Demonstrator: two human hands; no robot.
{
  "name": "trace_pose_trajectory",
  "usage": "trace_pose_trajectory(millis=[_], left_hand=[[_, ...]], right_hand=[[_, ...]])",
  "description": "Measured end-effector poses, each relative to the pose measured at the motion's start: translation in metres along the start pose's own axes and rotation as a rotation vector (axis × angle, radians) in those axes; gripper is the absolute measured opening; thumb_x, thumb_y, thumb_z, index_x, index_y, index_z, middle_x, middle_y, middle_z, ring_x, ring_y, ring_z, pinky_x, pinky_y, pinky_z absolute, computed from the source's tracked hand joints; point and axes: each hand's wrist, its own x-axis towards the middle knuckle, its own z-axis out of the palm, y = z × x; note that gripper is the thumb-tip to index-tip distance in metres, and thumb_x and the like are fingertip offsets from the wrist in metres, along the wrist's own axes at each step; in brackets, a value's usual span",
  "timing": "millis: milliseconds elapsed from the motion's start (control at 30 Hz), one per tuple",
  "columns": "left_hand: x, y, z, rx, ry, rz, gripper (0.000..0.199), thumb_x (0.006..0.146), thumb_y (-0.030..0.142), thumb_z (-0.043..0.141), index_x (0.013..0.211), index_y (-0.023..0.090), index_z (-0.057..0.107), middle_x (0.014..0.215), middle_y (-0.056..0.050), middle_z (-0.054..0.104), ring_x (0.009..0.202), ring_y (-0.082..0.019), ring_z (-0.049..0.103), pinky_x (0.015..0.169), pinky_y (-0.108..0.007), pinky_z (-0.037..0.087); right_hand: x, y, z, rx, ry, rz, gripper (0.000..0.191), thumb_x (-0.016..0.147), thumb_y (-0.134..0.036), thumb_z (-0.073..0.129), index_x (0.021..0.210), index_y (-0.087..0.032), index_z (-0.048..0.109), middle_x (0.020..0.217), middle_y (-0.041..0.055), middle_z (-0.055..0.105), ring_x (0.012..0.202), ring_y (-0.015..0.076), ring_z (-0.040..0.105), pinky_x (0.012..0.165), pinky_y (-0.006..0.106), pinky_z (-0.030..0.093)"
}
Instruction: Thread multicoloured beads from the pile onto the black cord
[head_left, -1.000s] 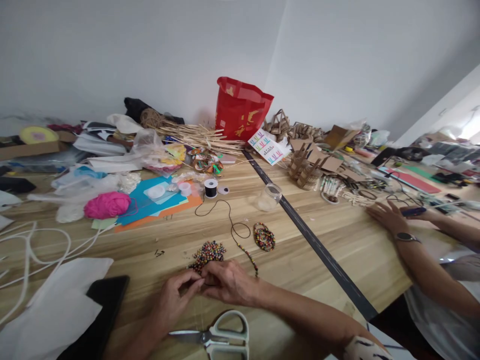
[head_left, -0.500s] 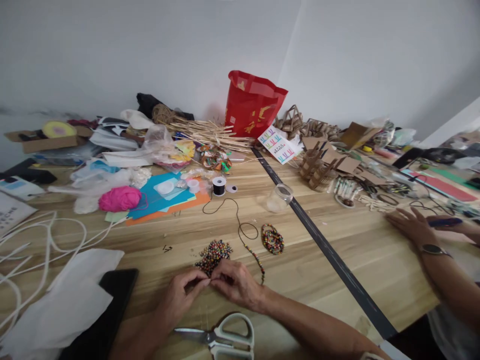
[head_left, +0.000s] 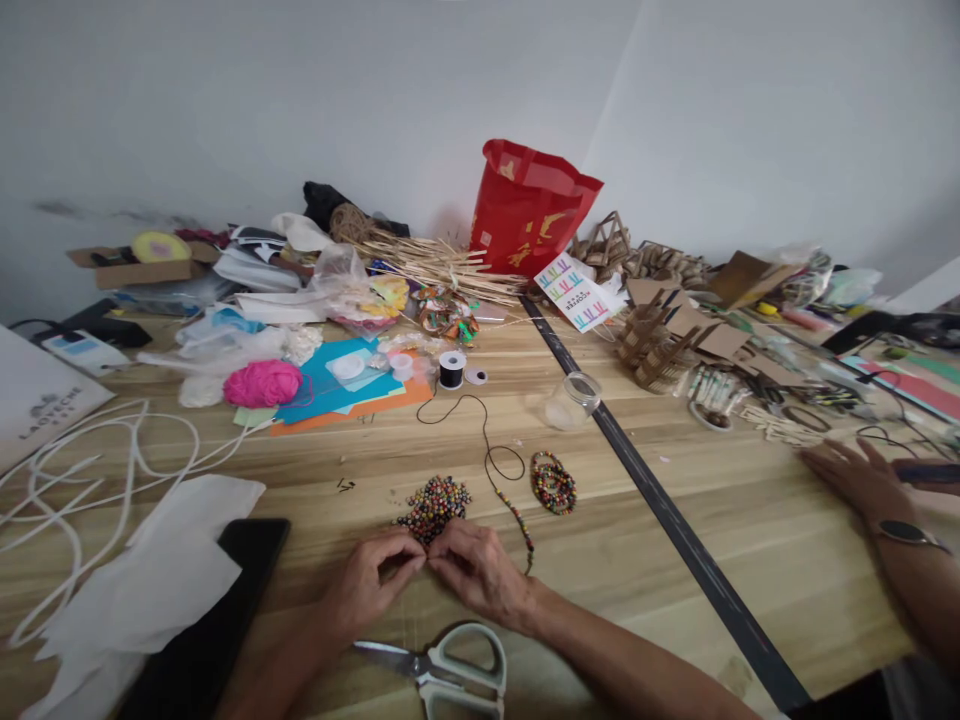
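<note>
The wooden table (head_left: 757, 540) fills most of the lower frame, with a dark strip (head_left: 692, 550) crossing it from upper centre to lower right. The red bag (head_left: 525, 215) stands at upper centre, leaning against a heap of craft supplies. At lower left, crumpled white sheets (head_left: 161, 560) partly cover a flat black object (head_left: 259, 545), with a loose white cable (head_left: 133, 440) above them. Another person's hand (head_left: 851, 480) lies on the tabletop at the right edge. At bottom centre, the left hand (head_left: 371, 580) and the right hand (head_left: 480, 570) meet at the fingertips, each with thumb and forefinger pinched together; what is between them is too small to tell. Just below them lie the pale-handled scissors (head_left: 424, 666), blades pointing left. The ball of pink yarn (head_left: 262, 384) rests left of centre, touching the blue sheet (head_left: 322, 375), and the clear jar (head_left: 574, 400) is right of centre, by the strip. The beaded bracelets (head_left: 554, 484) lie beneath it, and the pile of multicoloured beads (head_left: 436, 503) is right at the fingertips. Near centre stands the spool of black cord (head_left: 451, 370); a thin cord (head_left: 486, 430) curls down to the strand of strung beads (head_left: 519, 515), which ends beside the right wrist.
</note>
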Motion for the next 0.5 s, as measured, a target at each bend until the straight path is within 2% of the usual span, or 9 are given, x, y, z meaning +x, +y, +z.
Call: trace_pose_trajectory(millis=[333,500], left_hand=[[0.0018,0.0015,0.0013,0.026,0.001,0.013,0.02,0.078,0.024,0.051,0.068,0.018,0.068,0.069,-0.004,0.072,0.066,-0.018,0.065,0.066,-0.026,0.052],[0.0007,-0.0024,-0.0028,0.01,0.008,-0.054,0.02,0.079,0.026,0.051,0.074,0.017,0.069,0.075,-0.005,0.073,0.072,-0.019,0.067,0.068,-0.026,0.052]], right_hand=[[-0.0024,0.0014,-0.0016,-0.07,-0.022,-0.019,0.018,0.091,-0.02,0.043,0.083,-0.017,0.058,0.075,0.0044,0.058,0.067,0.0131,0.054,0.061,0.021,0.043],[-0.0009,0.0009,-0.0078,-0.054,0.019,0.005,0.018,0.091,-0.019,0.043,0.079,-0.017,0.057,0.074,0.0037,0.058,0.068,0.013,0.053,0.06,0.021,0.041]])
